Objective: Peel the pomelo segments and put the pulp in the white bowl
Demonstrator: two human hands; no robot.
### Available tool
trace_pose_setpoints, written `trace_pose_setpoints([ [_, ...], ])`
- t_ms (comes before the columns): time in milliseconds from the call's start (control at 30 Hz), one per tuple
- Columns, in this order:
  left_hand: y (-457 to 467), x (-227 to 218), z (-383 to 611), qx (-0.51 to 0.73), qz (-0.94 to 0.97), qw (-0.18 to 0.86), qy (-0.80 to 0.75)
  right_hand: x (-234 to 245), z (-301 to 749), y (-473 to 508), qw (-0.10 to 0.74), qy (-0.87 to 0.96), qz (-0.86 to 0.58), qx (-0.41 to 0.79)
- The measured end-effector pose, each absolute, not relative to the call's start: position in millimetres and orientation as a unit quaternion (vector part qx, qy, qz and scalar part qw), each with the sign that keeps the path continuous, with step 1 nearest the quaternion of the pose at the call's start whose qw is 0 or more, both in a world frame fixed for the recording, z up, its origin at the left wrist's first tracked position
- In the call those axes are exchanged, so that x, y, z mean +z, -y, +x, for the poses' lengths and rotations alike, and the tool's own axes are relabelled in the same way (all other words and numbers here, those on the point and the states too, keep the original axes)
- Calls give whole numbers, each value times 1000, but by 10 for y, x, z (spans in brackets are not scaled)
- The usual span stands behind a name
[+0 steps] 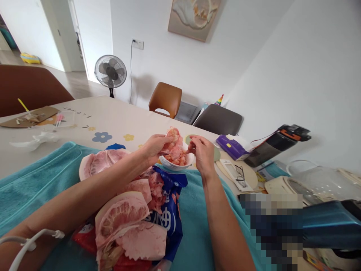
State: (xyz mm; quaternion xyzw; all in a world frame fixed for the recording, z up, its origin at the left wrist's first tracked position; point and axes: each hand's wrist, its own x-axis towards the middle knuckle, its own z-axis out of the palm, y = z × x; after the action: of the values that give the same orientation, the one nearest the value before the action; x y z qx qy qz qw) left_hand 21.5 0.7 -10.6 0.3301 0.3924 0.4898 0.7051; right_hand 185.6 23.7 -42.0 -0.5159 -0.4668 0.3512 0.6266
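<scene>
A pomelo segment (173, 140) is pinched by the fingers of left hand (153, 146) and right hand (201, 151) over the bowl (177, 165) at the towel's (42, 177) far edge. Peeling seems underway, and a gentle pull is called for.

Saw a black pedestal fan (110, 72) by the white wall (169, 52), a tan leather chair (165, 98) and a dark grey chair (218, 119) at the far edge of the flower-printed table (118, 113), a purple tissue packet (231, 147) near black-rimmed glasses (240, 174), and a framed shell painting (194, 17) above.
</scene>
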Motion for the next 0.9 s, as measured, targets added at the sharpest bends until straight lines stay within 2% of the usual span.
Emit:
trace_pose_setpoints([
  [267,-21,-118,217,503,328,698,-390,-585,1950,-332,444,594,-627,237],
  [400,-32,-159,211,507,350,689,-381,-571,1949,-334,454,602,-623,206],
  [533,-43,-192,211,507,381,670,-386,-452,1864,-242,508,576,-606,207],
  [633,-45,-205,217,506,411,648,-395,-350,1746,-132,555,540,-559,295],
  [733,-28,-209,229,510,423,649,-373,-297,1636,-48,546,535,-515,389],
  [900,43,-178,244,515,443,646,-348,-308,1574,-22,533,536,-482,442],
])
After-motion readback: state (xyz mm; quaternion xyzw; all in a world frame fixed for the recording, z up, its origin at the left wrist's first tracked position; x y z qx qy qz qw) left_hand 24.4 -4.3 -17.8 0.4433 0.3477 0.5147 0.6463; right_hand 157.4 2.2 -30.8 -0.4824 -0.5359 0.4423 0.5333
